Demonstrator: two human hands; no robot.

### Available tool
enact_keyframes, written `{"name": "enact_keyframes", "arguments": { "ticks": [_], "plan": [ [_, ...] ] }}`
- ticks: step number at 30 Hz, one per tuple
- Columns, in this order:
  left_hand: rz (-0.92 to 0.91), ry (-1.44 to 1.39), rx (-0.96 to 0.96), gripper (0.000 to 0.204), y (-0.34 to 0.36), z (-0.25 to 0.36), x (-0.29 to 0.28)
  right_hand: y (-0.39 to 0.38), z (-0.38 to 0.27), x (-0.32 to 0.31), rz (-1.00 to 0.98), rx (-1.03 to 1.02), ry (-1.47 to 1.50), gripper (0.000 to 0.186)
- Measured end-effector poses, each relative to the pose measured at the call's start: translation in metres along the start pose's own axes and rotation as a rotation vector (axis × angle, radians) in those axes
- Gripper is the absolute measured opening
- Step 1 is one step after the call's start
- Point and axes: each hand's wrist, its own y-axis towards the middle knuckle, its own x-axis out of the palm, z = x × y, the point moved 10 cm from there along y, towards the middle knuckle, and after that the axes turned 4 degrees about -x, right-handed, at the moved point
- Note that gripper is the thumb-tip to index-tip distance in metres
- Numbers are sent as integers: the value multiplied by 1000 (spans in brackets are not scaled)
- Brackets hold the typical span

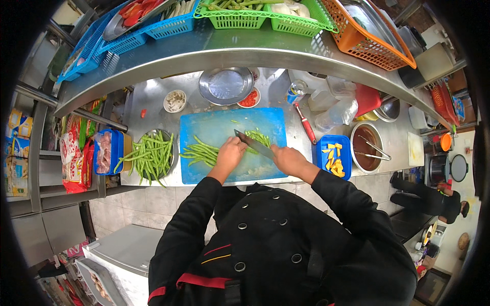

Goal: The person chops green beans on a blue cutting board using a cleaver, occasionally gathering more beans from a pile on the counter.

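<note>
A blue cutting board (209, 122) lies on the steel table in front of me. My left hand (231, 154) is closed over a bunch of long green beans (198, 152), whose uncut ends stick out to its left. In my right hand (290, 159) is the handle of a kitchen knife (259, 147). Its wide blade slants up and left across the board, with the tip close to my left fingers. Short cut bean pieces (260, 136) lie in a pile just beyond the blade. A bowl heaped with whole green beans (150, 155) stands left of the board.
Right of the board are a blue basket of yellow pieces (334, 159), a pot with tongs (367, 145) and a red-handled tool (306, 125). Behind it stand a metal bowl (225, 84) and a can (296, 92). A steel shelf (229, 58) with vegetable baskets crosses above. A person (434, 199) is far right.
</note>
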Motion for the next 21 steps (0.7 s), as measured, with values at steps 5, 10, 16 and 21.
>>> {"name": "enact_keyframes", "arguments": {
  "ticks": [5, 10, 16, 21],
  "plan": [
    [115, -32, -8, 9, -4, 8, -2, 24, 7, 44, 147, -35, 40, 30],
    [144, 46, -41, 12, -10, 2, -5, 24, -21, 7, 68, -54, 14, 28],
    [209, -6, -41, 11, -12, 3, -6, 40, -14, 29, 173, -60, 122, 27],
    [222, -28, -41, 12, -15, 1, -4, 37, -8, 33, 148, -66, 65, 25]
  ]
}}
